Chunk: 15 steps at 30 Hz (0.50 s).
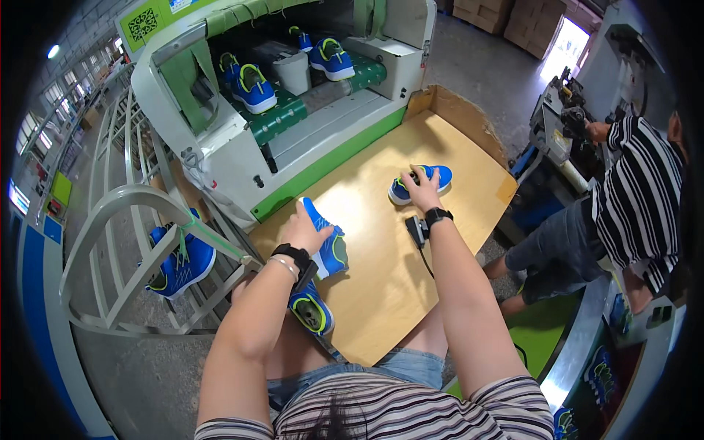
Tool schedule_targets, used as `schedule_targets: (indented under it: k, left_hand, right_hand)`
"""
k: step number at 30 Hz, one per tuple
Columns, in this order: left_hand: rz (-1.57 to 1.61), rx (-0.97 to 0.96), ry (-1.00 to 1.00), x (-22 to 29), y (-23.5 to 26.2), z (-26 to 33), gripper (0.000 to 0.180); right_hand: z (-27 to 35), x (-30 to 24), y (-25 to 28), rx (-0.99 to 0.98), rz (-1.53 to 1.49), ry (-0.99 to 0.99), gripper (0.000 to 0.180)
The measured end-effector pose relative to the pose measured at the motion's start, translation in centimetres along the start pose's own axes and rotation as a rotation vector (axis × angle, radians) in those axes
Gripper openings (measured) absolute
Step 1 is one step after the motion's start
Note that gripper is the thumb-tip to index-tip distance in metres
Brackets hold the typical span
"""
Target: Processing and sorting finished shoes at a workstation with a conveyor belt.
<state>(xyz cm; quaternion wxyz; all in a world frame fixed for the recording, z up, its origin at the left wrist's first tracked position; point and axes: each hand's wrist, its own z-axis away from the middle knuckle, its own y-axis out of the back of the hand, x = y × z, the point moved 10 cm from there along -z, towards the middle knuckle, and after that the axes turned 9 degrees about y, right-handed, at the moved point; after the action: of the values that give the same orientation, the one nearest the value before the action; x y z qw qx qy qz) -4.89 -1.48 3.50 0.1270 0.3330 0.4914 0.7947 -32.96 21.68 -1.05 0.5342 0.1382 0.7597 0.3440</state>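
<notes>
My left hand is closed on the side of a blue sneaker with a white sole and yellow-green collar trim, which lies on the wooden board. A second sneaker is by my left wrist at the board's left edge, partly covered by my forearm. Over to the right, my right hand grips another blue sneaker from above, its fingers around the collar opening. Dark straps circle both wrists, and a small black device with a cable hangs by the right one.
Beyond the board stands a white and green machine; blue sneakers sit on its green belts. A metal rack with a blue sneaker is at left. Cardboard edges the board's far right. A person in a striped shirt works at right.
</notes>
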Motion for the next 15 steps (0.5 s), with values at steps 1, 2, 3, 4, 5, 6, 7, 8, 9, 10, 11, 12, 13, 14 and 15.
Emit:
schedule_targets:
  k: [1,2,3,4,5,6,7,8,9,10,11,12,13,14,15]
  left_hand:
    - [0.004,-0.023,0.034,-0.1,-0.8,-0.2,0.105]
    - [0.007,-0.044,0.066,-0.1,-1.4,-0.3,0.112]
    - [0.032,-0.021,0.07,0.0,-1.6,-0.2,0.115]
    - [0.093,-0.01,0.039,0.2,-1.8,-0.2,0.117]
    - [0.155,0.001,0.005,0.3,-2.0,-0.3,0.118]
    - [0.216,0.013,-0.031,0.6,-2.2,-0.4,0.12]
    - [0.326,0.008,-0.003,-0.5,-3.0,-0.4,0.125]
    - [0.528,-0.085,0.092,-3.6,-6.5,-1.7,0.103]
    - [0.508,-0.268,0.204,-3.4,-9.2,-1.4,0.089]
    - [0.542,-0.275,0.169,-3.9,-11.9,-1.6,0.071]
    - [0.577,-0.284,0.133,-4.4,-14.6,-1.9,0.058]
    - [0.596,-0.306,0.168,-3.7,-15.5,-1.2,0.057]
    - [0.613,-0.323,0.205,-2.8,-15.2,0.2,0.057]
    - [0.627,-0.334,0.242,-2.2,-14.6,1.6,0.056]
    - [0.674,-0.345,0.249,-1.5,-14.1,2.5,0.052]
  right_hand:
    - [-0.5,-0.1,-0.1,-0.008,-0.019,-0.016,0.064]
    - [-0.8,-0.1,0.0,-0.013,-0.038,-0.031,0.06]
    - [-0.5,-1.0,0.0,-0.012,-0.083,0.048,0.055]
    - [-0.1,-1.7,-0.3,-0.018,-0.119,0.078,0.047]
    - [0.5,-2.6,-0.9,-0.09,-0.169,0.149,0.04]
    - [1.2,-3.3,-1.3,-0.159,-0.221,0.221,0.035]
    - [3.0,-4.7,-2.2,-0.241,-0.288,0.264,0.03]
    - [5.0,-6.4,-2.9,-0.295,-0.323,0.338,0.023]
    - [6.6,-6.7,-2.5,-0.304,-0.315,0.377,0.02]
    - [8.2,-7.5,-2.5,-0.319,-0.314,0.427,0.018]
    - [9.8,-8.0,-2.5,-0.343,-0.3,0.488,0.016]
    - [11.3,-7.7,-2.0,-0.345,-0.324,0.49,0.015]
    - [12.8,-7.9,-1.0,-0.326,-0.358,0.475,0.016]
    - [14.2,-8.3,-0.3,-0.305,-0.397,0.464,0.016]
    - [15.3,-8.1,0.2,-0.272,-0.386,0.48,0.018]
